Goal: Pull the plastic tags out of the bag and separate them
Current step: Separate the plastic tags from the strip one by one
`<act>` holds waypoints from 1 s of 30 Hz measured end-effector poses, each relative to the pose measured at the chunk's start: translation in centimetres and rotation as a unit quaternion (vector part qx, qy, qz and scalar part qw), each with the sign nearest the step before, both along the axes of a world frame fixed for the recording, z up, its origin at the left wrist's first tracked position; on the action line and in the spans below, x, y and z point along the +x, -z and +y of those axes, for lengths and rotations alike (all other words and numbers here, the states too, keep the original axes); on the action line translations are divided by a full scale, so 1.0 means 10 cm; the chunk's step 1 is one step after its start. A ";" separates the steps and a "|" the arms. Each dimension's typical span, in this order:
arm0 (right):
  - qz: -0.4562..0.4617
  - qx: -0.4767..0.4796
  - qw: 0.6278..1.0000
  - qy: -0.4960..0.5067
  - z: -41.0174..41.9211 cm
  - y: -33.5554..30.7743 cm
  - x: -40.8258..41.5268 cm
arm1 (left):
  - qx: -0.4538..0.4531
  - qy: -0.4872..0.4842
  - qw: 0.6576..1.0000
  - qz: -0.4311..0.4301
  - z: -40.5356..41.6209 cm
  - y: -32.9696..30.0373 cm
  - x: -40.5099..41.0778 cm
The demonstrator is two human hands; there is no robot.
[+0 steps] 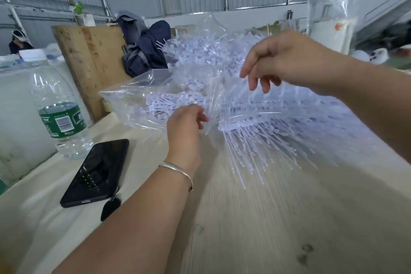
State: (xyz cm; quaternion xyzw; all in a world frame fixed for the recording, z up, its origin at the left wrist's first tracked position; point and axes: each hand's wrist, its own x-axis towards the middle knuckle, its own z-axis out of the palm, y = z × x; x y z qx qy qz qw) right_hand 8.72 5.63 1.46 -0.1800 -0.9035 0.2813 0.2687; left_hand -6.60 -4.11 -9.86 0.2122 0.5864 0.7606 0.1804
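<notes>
Plastic tags (255, 140) motion-blurred; left hand (185, 127) fingertips hidden behind bag (133, 100).

Green label with barcode on water bottle (58, 115); print too small to read

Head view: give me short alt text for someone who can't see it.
Two bare hands hold a clear plastic bag of white plastic tags above a wooden table; the left hand grips the bag, the right hand hovers over it, fingers loosely curled. A water bottle and black phone stand left.
</notes>
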 end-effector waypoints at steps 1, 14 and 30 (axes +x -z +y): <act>-0.018 0.004 1.000 -0.004 -0.02 0.07 0.14 | -0.005 -0.005 0.999 0.053 0.00 0.00 0.02; -0.254 0.268 0.921 0.128 0.09 0.91 0.60 | -0.214 0.087 0.864 0.447 0.04 0.10 0.12; -0.370 0.261 0.876 0.169 0.26 1.09 0.24 | -0.166 0.032 0.922 0.348 0.14 0.18 0.03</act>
